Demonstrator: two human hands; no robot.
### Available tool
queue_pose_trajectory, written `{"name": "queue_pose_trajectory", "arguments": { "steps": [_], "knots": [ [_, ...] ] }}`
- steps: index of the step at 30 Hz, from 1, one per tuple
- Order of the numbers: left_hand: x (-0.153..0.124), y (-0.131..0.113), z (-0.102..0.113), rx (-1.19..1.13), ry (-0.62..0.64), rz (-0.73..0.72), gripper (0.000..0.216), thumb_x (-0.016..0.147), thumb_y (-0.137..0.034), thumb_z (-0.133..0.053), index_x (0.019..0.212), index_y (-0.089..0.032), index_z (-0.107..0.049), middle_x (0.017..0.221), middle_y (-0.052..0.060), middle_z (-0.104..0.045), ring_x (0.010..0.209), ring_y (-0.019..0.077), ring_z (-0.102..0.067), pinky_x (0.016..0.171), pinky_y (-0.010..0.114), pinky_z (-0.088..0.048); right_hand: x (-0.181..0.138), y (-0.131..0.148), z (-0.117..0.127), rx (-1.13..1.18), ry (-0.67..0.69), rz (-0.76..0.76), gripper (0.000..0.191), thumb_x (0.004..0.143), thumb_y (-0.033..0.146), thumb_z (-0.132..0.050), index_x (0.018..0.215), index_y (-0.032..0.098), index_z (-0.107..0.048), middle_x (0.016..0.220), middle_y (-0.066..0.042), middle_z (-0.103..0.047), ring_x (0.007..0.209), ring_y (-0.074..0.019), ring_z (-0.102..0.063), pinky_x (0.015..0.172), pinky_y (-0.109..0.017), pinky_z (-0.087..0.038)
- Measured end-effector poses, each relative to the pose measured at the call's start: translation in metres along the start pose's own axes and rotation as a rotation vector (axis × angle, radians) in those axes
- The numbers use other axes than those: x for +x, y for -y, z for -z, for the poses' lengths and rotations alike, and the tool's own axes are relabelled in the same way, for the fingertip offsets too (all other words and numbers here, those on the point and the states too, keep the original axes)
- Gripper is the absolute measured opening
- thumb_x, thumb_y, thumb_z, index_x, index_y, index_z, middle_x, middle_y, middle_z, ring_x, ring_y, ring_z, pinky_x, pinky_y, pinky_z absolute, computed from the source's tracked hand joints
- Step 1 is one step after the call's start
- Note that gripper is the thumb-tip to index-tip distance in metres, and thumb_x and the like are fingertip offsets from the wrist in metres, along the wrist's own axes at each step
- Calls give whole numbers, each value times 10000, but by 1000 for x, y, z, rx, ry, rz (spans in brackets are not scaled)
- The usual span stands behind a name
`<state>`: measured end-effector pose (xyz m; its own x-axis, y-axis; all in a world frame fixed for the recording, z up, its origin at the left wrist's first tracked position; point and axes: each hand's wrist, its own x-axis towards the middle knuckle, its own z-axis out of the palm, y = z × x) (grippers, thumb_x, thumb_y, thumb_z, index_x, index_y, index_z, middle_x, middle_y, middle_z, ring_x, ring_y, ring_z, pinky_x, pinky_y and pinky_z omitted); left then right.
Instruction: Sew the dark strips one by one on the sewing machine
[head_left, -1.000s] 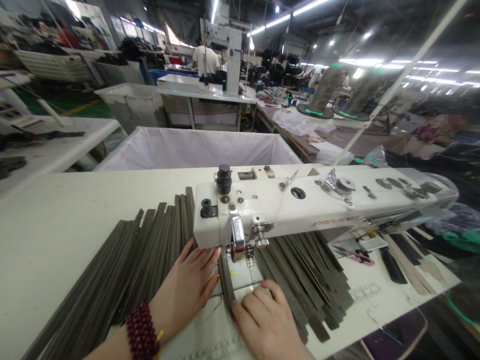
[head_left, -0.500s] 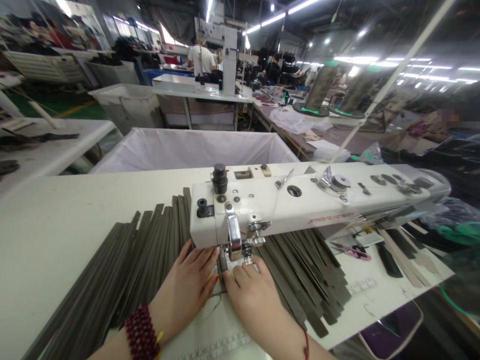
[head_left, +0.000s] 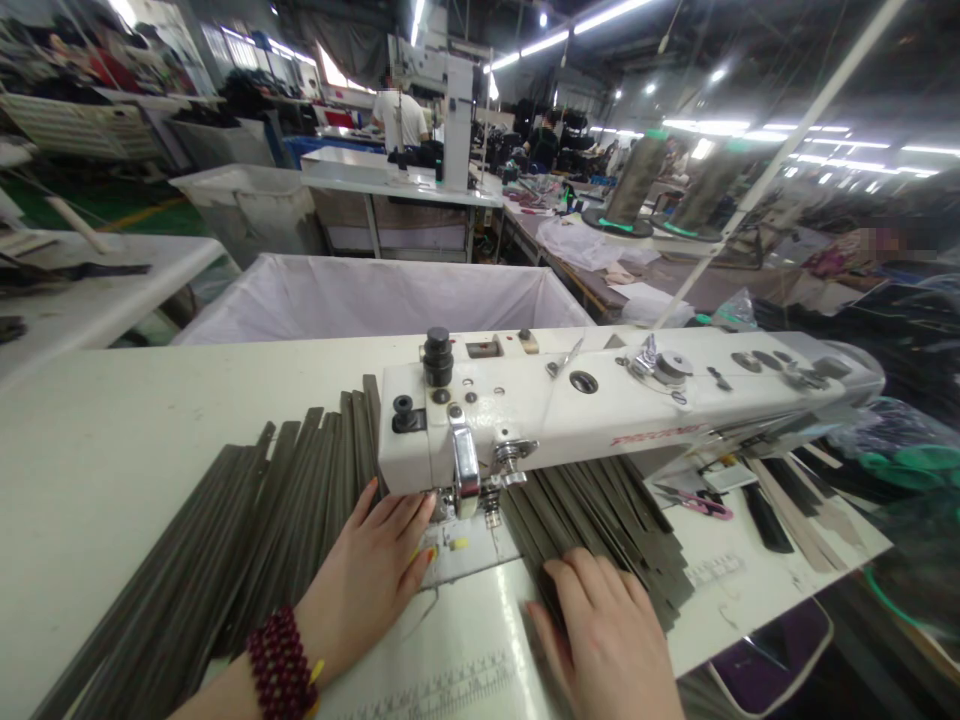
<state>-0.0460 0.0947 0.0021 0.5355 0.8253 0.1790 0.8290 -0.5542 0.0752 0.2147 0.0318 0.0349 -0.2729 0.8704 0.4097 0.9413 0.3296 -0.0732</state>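
A white sewing machine (head_left: 540, 400) lies across the table in front of me. My left hand (head_left: 379, 560) rests flat beside its needle area, fingers stretched and thumb apart; the fingertips reach the edge of the machine head, and whatever lies under the palm is hidden. Along that hand's left side is a spread of long dark grey-brown strips (head_left: 247, 530). My right hand (head_left: 604, 625) is over the near end of another fan of strips (head_left: 592, 520), with its thumb apart from bent fingers. The metal needle plate (head_left: 480, 550) shows between the hands.
Pink-handled thread snips (head_left: 701, 503) and a black object (head_left: 769, 518) lie at the right of the table. Ruler markings (head_left: 442, 690) run along the front. A large cloth-lined bin (head_left: 390, 290) stands behind the machine. A person in white (head_left: 401, 118) is farther back.
My right hand has moved from beside the needle to the right and nearer me, onto the right-hand strips. The strip that showed between my hands is out of sight. My left hand has stayed.
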Motion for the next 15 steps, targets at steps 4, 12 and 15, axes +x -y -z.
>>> {"name": "queue_pose_trajectory", "arguments": {
  "steps": [4,12,15],
  "knots": [
    [-1,-1,1,9,4,-6,304,913,-261,-519,1155,-140,-658,1240,131,-635,1168,307,-537,1064,536,-353,-21,-13,2,-116,22,8,405,1045,387,-276,928,183,-605,884,-71,-620,791,-217,-560,721,-364,-320],
    [24,17,16,-110,-43,-2,241,910,-147,-424,923,-183,-662,1025,84,-689,1092,271,-592,1106,522,-335,-33,-24,-4,-120,-49,15,280,1016,229,-360,892,194,-608,816,-47,-641,734,-206,-589,684,-353,-343],
    [45,26,20,-146,-85,-43,275,882,-104,-405,911,-191,-665,1105,84,-682,1164,254,-569,1103,435,-372,-40,-33,-1,-104,-92,28,258,1022,252,-384,900,196,-605,815,-35,-667,699,-175,-628,667,-321,-388]
  ]
}}
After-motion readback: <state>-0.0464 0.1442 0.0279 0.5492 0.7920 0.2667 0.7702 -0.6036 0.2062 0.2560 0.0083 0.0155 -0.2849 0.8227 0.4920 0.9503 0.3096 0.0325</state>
